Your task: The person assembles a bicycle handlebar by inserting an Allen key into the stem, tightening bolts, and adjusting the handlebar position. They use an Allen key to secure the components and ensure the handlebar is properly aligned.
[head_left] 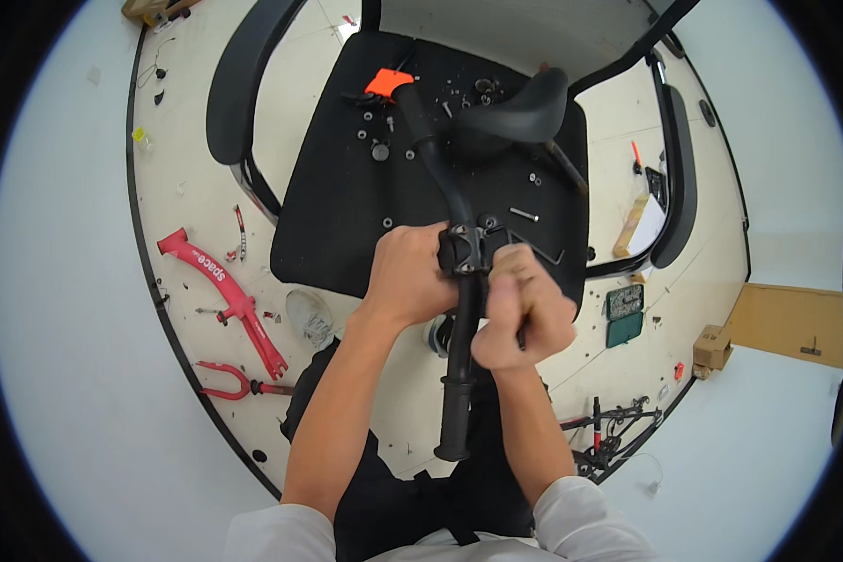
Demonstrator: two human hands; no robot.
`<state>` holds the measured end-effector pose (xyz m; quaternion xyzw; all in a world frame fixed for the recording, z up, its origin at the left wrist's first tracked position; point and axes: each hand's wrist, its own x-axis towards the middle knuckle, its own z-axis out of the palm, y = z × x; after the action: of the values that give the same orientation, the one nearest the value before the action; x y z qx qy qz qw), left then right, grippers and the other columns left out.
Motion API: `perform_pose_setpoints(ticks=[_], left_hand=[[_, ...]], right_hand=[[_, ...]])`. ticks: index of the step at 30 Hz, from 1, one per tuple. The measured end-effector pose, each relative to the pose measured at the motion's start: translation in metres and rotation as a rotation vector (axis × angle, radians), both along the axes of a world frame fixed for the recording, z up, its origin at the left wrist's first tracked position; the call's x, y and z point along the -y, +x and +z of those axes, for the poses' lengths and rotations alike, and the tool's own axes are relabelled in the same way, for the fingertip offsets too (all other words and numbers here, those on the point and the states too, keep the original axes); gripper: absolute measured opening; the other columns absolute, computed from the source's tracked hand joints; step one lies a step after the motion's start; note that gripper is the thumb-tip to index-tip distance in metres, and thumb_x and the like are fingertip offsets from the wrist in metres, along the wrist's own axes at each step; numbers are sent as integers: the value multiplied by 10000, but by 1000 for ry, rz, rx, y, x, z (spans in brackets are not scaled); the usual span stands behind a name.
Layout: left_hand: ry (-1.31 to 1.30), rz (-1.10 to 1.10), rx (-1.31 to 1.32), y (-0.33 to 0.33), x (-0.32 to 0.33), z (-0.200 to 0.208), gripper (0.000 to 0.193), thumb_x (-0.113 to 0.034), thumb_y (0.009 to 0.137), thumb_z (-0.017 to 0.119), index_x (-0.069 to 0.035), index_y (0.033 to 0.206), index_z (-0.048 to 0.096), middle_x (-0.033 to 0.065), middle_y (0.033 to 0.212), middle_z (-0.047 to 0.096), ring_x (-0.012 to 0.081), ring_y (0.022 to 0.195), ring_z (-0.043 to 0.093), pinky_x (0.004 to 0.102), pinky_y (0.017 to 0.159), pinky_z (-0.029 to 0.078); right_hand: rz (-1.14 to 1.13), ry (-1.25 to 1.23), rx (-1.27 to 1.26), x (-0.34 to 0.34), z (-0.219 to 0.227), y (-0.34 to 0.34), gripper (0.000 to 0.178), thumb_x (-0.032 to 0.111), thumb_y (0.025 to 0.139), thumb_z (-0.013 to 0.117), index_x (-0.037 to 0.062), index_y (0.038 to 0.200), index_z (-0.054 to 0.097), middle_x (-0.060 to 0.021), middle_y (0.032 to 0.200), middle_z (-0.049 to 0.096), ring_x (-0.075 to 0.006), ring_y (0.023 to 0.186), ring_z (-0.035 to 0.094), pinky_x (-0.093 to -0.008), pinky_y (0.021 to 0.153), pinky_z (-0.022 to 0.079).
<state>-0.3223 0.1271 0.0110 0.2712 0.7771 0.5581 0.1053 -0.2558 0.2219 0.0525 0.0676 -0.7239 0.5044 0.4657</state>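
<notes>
A black bicycle handlebar (pixel 450 183) with a stem clamp (pixel 468 250) at its middle slants over the chair seat towards me. My left hand (pixel 410 276) is closed around the stem from its left side, fingers mostly hidden behind it. Just right of the clamp, my right hand (pixel 526 309) is curled into a fist, slightly smeared. What it holds is hidden; a small dark end shows below it. A thin L-shaped rod (pixel 539 251), like a hex key, shows beside the clamp. The near rubber grip (pixel 454 421) points at my lap; an orange piece (pixel 389 84) lies by the far grip.
The black chair seat (pixel 328 225) carries a bicycle saddle (pixel 515 112), a loose bolt (pixel 524 214) and several nuts. Armrests (pixel 244 84) flank it. On the floor lie a red frame piece (pixel 220 281), a red fork (pixel 229 382), a green case (pixel 625 314) and a black frame (pixel 618 426).
</notes>
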Motion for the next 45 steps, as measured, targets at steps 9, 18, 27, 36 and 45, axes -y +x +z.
perform_pose_setpoints(ticks=[9, 18, 27, 36, 45], left_hand=[[124, -42, 250, 3, 1, 7, 214, -114, 662, 806, 5, 728, 640, 118, 582, 579, 246, 504, 505, 318, 530, 437], [4, -160, -2, -9, -2, -3, 209, -190, 621, 739, -42, 692, 609, 156, 622, 617, 372, 619, 630, 408, 553, 488], [-50, -126, 4, -8, -3, -10, 243, -164, 617, 673, 22, 679, 530, 207, 616, 533, 401, 561, 521, 365, 503, 426], [-166, 15, 40, -12, 2, -6, 180, -145, 669, 741, -15, 778, 682, 182, 604, 608, 390, 607, 628, 388, 556, 495], [-57, 33, 43, -11, -5, -8, 132, -68, 683, 669, 34, 728, 598, 163, 553, 518, 343, 485, 490, 342, 500, 407]], right_hand=[[801, -1778, 13, -63, 4, -28, 429, 202, 1005, 447, 159, 614, 276, 44, 523, 138, -95, 441, 183, -270, 459, 216], [237, 564, 478, -26, 36, -23, 300, 70, 800, 675, 70, 600, 453, -39, 502, 396, -207, 396, 384, -304, 412, 316], [-83, 300, 79, -16, -4, -27, 247, -75, 751, 559, -6, 576, 399, -58, 522, 323, -179, 429, 292, -310, 431, 235], [-223, 224, 393, -15, -24, -37, 160, 60, 832, 704, 8, 823, 553, -70, 785, 539, -209, 678, 486, -310, 616, 398], [-122, 58, 722, -36, -9, -10, 101, 3, 877, 679, -14, 969, 642, -113, 800, 648, -169, 623, 612, -269, 615, 484]])
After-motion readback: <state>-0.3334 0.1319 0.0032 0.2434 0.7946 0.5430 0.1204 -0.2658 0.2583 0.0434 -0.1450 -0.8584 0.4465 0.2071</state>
